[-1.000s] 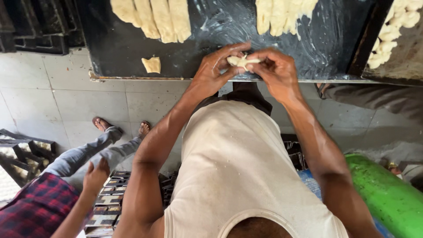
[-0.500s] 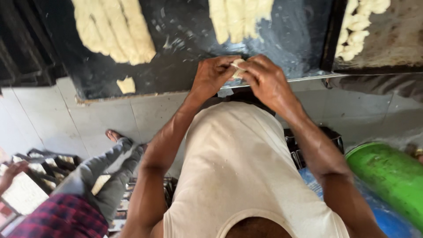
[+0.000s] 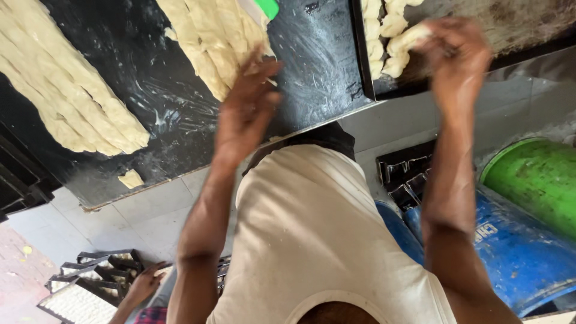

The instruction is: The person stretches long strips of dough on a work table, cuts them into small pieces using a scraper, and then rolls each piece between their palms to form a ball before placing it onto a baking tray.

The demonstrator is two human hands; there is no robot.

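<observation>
My right hand (image 3: pixel 457 55) is blurred and closed on a shaped dough piece (image 3: pixel 409 37), at the near edge of a dark baking tray (image 3: pixel 516 24). Several shaped dough pieces (image 3: pixel 384 27) lie in a column along the tray's left side. With its fingers spread and nothing in it, my left hand (image 3: pixel 246 108) hovers over a batch of long pale dough strips (image 3: pixel 210 42) on the black floured worktop (image 3: pixel 312 72). A second batch of dough strips (image 3: pixel 66 96) lies further left.
A green scraper (image 3: pixel 267 7) sits by the strips, a small dough scrap (image 3: pixel 130 178) near the worktop edge. Below right are a green drum (image 3: pixel 534 180), a blue drum (image 3: pixel 516 258) and stacked black moulds (image 3: pixel 405 177). Another person's hand (image 3: pixel 144 285) reaches by metal racks (image 3: pixel 78 288).
My hands, together on one dough piece before, have parted. The right hand carried the piece right to the tray. The left hand opened and moved over the strips.
</observation>
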